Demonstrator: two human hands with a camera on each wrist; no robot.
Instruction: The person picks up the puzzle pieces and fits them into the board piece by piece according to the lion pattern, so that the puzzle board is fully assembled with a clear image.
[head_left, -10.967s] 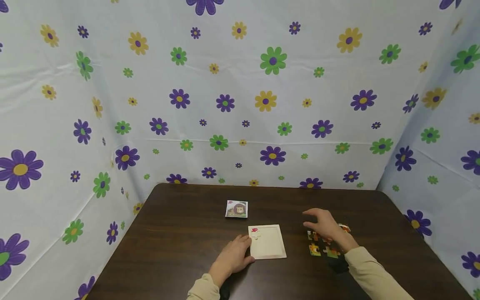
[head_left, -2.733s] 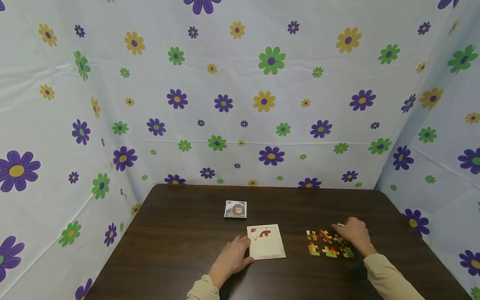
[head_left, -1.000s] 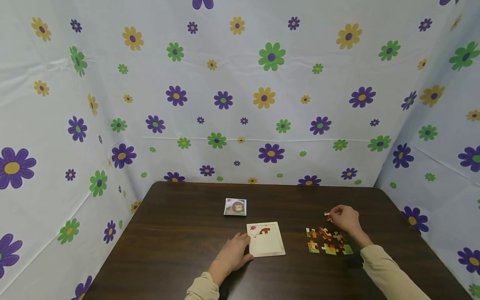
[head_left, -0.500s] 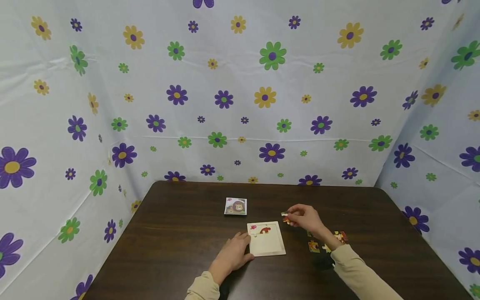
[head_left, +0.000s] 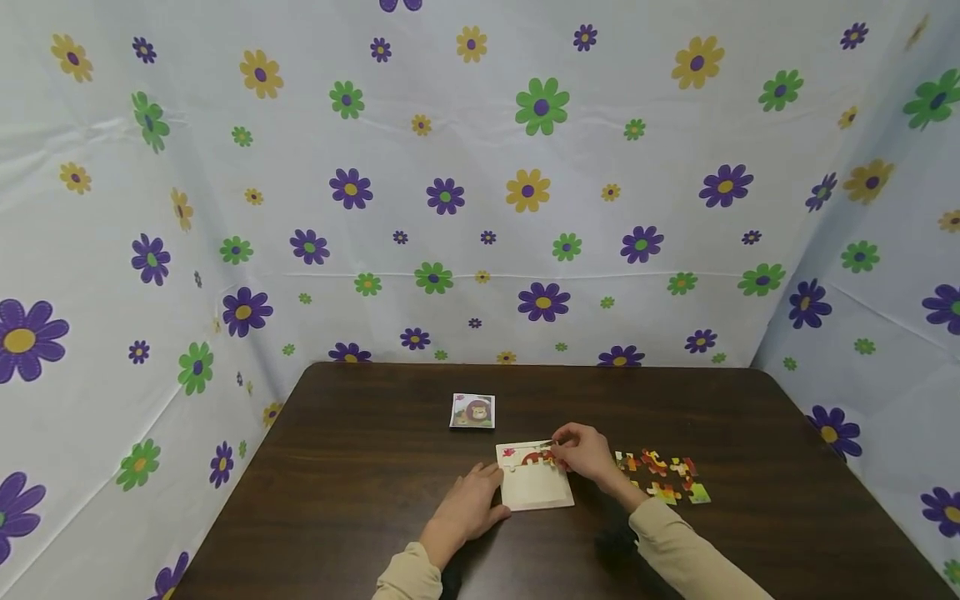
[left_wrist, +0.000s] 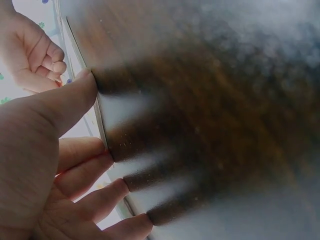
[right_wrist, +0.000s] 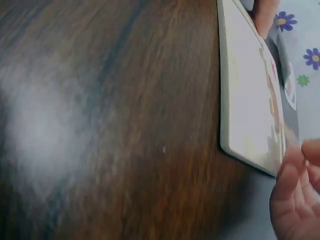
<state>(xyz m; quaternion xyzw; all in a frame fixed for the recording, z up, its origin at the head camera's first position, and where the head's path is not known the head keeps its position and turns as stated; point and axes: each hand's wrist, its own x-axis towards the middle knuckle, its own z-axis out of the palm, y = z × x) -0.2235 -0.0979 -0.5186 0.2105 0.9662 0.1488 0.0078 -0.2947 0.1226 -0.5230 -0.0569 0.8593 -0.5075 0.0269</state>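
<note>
A square, pale puzzle board (head_left: 534, 493) with a raised rim lies on the dark table, with a few fitted pieces along its far side. My left hand (head_left: 463, 510) rests at the board's left edge; in the left wrist view its fingertips and thumb touch the rim and table, fingers loosely extended. My right hand (head_left: 588, 455) is over the board's far right corner and pinches a puzzle piece (head_left: 549, 455), mostly hidden by the fingers. Whether that piece is fully seated, I cannot tell. The right wrist view shows thumb and fingertip together by the board's corner.
Several loose puzzle pieces (head_left: 664, 492) lie right of the board, partly behind my right forearm. Beyond the board sits a small lion picture card (head_left: 472, 412). A flowered curtain (head_left: 480, 208) stands behind the table (head_left: 360, 467).
My right hand picked up a puzzle piece from the loose group and carried it left to the board's far right corner. Earlier, a brown piece joined the top row. My left hand stayed put.
</note>
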